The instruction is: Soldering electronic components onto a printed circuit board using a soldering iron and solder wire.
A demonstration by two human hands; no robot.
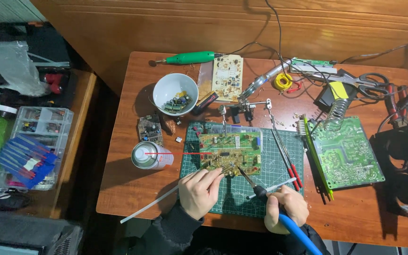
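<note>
My right hand [286, 208] grips the soldering iron [260, 191], left hand [200, 191] pinches tweezers [225, 169] at the circuit board [230, 152] on the mat's near-center; white bowl [175, 88] far-left holds small components, w/ spray can [149, 155] left.

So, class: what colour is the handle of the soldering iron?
Blue, on the soldering iron in the right hand; head view.
</note>
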